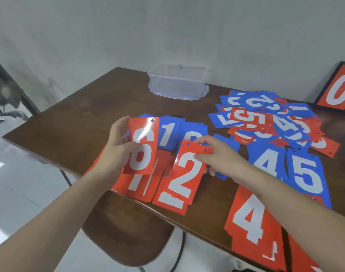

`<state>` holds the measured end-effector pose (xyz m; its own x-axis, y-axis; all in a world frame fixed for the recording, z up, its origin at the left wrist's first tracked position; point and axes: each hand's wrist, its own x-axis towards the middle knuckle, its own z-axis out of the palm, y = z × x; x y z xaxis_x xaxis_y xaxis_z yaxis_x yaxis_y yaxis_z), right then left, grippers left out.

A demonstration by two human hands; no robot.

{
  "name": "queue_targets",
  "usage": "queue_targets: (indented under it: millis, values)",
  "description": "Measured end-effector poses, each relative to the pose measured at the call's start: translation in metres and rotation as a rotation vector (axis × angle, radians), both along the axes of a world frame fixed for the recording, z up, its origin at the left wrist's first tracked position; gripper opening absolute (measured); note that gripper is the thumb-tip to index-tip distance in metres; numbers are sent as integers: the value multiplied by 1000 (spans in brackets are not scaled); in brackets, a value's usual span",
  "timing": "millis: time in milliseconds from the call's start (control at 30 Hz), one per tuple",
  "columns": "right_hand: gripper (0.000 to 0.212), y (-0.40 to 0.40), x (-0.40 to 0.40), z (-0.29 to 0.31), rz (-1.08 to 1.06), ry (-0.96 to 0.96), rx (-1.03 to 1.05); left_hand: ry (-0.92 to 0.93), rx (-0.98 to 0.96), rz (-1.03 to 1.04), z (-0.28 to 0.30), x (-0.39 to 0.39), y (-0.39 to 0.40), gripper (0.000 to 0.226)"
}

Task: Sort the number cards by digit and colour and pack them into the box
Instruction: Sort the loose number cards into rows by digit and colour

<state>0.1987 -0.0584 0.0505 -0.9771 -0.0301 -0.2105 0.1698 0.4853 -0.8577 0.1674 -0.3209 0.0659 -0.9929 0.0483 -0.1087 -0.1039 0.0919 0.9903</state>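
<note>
**Entry: sorting stage, red cards in hand; box unfilled**

- Left hand [116, 146]: I hold a red 6 card [141, 147] raised above the worktop [73, 114], fingers behind it and thumb across its face, pinching it. It reads as 6 with the punched holes uppermost.
- Right hand [216, 156]: fingers and thumb pinch the top edge of a red 2 card [184, 173], which lies on or just over the red 2 stack [171, 201] at the near edge.
- Sorted stacks, near side: red 1 stack [136, 185] under the lifted 6; red 4 stack [248, 218]; blue 1 stack [167, 134]; a further blue stack [193, 132], digit half hidden; blue 4 stack [264, 163]; blue 5 stack [307, 175].
- Unsorted heap [269, 118]: mixed red and blue cards, overlapping, at far right.
- Box [177, 83]: clear plastic, open, at the far edge, well apart from both hands; I see no cards in it.
- Off-task: a large red 0 board [338, 91] leaning at far right; a chair seat [128, 228] below the worktop edge.

Step in hand, as I judge it: sorting, with packing not begun. Next move calls for releasing the 2 squarely on its stack, then finding the 6 a bare spot, since no red 6 stack shows.
</note>
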Motion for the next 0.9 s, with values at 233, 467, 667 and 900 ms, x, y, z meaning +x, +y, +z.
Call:
queue_targets:
  millis: [233,467,667,900]
  values:
    - [24,-25,1,-20,104,108,364,22,5,-71,-5,5,-6,68]
    - [51,-10,6,-19,56,236,557,-9,4,-184,-10,-4,9,73]
    - [32,47,25,-19,-151,275,444,-24,60,-301,-16,-12,52,58]
    - [26,126,81,-10,-437,243,375,-65,18,-535,-15,-2,138,35]
